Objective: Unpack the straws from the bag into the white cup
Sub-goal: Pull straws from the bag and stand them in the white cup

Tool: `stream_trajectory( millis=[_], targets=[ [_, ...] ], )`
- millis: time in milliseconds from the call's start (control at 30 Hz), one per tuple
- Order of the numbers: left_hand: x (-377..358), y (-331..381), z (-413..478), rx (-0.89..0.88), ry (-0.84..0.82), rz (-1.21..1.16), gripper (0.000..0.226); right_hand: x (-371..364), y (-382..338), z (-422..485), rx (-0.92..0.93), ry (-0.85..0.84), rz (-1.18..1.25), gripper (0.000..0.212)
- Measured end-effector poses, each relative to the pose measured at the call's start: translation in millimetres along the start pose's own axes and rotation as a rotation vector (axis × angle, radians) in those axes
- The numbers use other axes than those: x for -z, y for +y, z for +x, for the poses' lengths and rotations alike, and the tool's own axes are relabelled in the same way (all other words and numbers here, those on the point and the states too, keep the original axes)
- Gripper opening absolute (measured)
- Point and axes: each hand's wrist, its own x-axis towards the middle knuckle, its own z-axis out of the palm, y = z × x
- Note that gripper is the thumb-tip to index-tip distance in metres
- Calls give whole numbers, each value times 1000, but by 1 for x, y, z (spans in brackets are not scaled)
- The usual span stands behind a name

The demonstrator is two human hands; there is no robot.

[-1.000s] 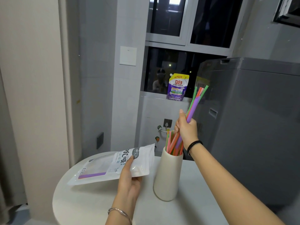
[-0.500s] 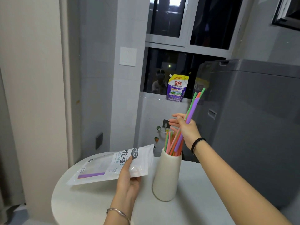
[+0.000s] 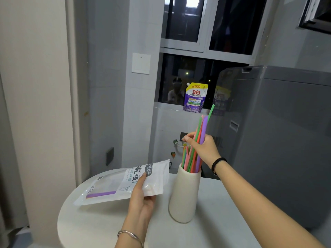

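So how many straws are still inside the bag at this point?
1 visible: a purple straw lying along the bottom of the bag held by the left hand. The printed part could hide others.

Thin green, pink, orange and purple plastic straws (image 3: 192,158) stand leaning in the tall, upright white ceramic cup (image 3: 184,196). The white printed plastic bag (image 3: 125,183) lies tilted left of it, one purple straw (image 3: 101,194) inside.
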Motion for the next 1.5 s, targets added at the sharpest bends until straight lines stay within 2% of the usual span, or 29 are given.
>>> stream_trajectory(
  millis=[167, 267, 333, 400, 533, 633, 833, 933, 1000, 1067, 1167, 1233, 1300, 1400, 1500],
  targets=[
    [0, 0, -1, -2, 2, 8, 28, 2, 10, -5, -63, 32, -19, 27],
    [-1, 0, -3, 6, 14, -3, 25, 0, 18, -13, -105, -3, 11, 13],
    [-1, 0, -4, 13, 9, -10, 19, 1, 19, -16, -74, -17, 20, 12],
    [-2, 1, -5, 18, 5, -7, 16, 3, 16, -15, -22, 12, 8, 24],
    [-3, 0, -4, 0, 26, -2, 30, 7, 6, -14, 99, 53, -27, 60],
    [-3, 0, -4, 3, 18, -5, 29, 7, 3, -14, 177, 74, -92, 81],
    [-2, -1, -6, 16, 20, 7, 25, 9, 3, -17, 183, -17, -287, 66],
    [-2, -2, -6, 17, 16, 10, 23, 9, 2, -20, 185, -43, -352, 78],
    [-1, -2, -5, 20, 2, 16, 15, 8, -3, -19, 264, -20, -364, 85],
    [-1, -2, -6, 21, -7, 25, 10, 7, -8, -17, 341, -14, -475, 76],
    [-1, -2, -6, 22, -3, 27, 14, 6, -3, -19, 300, -97, -701, 59],
    [-2, -2, -6, 22, 5, 29, 22, 4, 5, -26, 221, -171, -742, 57],
    [-3, -2, -6, 23, 17, 33, 27, 4, 13, -31, 226, -206, -798, 54],
    [-3, -2, -6, 27, 18, 34, 28, 5, 15, -31, 232, -200, -813, 51],
    [-3, -2, -7, 30, 16, 31, 29, 4, 12, -30, 285, -136, -779, 60]
  ],
)
